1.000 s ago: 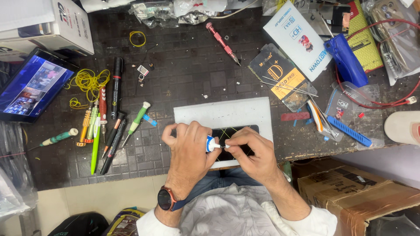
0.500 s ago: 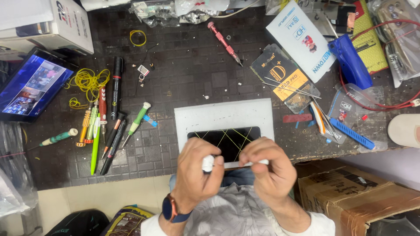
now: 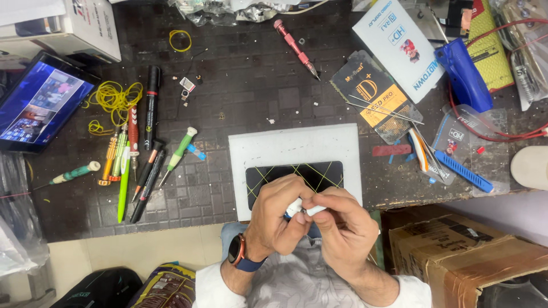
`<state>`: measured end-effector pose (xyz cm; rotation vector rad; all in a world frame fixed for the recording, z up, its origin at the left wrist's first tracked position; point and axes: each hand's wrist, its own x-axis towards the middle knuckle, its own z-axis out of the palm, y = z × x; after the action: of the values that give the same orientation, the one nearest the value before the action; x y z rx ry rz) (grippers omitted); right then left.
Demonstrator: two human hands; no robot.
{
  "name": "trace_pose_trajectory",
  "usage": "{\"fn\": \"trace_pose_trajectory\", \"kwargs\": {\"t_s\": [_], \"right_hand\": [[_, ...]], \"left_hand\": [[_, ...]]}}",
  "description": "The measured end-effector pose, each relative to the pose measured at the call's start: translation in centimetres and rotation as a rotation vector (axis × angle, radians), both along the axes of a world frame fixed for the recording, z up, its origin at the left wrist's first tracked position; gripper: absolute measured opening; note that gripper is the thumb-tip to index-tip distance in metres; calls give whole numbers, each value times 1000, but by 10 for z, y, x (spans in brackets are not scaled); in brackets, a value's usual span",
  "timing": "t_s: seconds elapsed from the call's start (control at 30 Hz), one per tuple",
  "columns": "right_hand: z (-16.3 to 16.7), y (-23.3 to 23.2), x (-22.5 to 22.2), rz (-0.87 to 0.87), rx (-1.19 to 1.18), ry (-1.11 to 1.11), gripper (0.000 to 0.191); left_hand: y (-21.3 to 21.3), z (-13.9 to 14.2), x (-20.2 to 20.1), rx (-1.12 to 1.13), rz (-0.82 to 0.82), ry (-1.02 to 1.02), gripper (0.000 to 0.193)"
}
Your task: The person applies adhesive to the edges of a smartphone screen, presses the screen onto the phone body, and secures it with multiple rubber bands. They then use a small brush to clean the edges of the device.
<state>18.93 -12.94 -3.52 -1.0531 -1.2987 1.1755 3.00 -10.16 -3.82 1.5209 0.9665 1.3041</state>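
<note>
Dark gridded work mat [image 3: 240,85] covers the bench top. Pale floor [image 3: 137,251] shows below the bench edge. Brown cardboard box [image 3: 456,256] sits lower right. Even overhead light.

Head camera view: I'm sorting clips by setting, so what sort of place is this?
Most likely a phone repair bench. Both hands, left hand and right hand, pinch a small white tube over a dark phone bound with yellow rubber bands; screwdrivers and tweezers lie on the cluttered dark work mat.
</note>
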Motion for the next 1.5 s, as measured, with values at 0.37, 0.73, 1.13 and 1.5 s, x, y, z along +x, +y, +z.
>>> {"fn": "trace_pose_trajectory", "kwargs": {"t_s": [0.37, 0.73, 1.13, 1.5], "right_hand": [[-1, 3, -1, -7, 51, -70, 20], [-3, 4, 0, 2, 76, -71, 18], [-2, 7, 0, 24, 151, -113, 15], [24, 14, -8, -18, 446, -409, 19]], "left_hand": [[-2, -7, 0, 3, 1, 2, 23], [-3, -9, 0, 5, -2, 23, 30], [-3, -8, 0, 5, 3, 34, 26], [-3, -7, 3, -24, 22, 66, 15]]}}
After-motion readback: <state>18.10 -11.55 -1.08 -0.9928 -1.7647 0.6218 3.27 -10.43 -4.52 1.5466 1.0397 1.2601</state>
